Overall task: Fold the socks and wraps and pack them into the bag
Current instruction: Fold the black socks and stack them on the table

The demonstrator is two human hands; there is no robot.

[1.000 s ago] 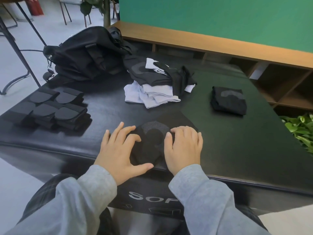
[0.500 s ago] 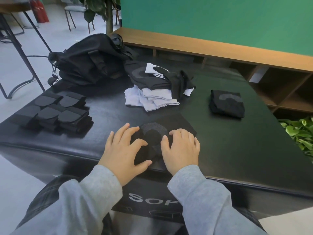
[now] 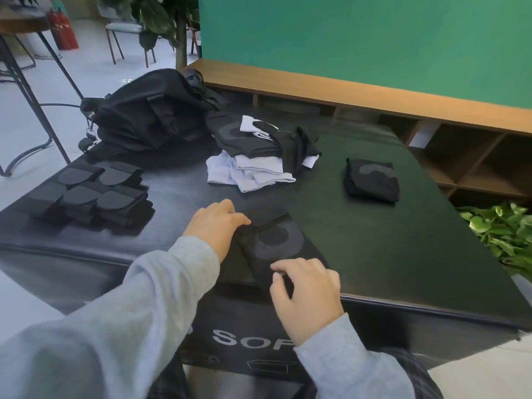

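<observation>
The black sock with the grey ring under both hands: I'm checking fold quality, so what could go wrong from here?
1. The black sock with the grey ring lies at the near edge of the black padded table; the part under the right hand could slide off.
2. The left hand grips only one edge, so the fold may turn out skewed.

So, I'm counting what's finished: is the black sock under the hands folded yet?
Not yet: the black sock lies mostly flat, left hand and right hand gripping its edges.
</observation>
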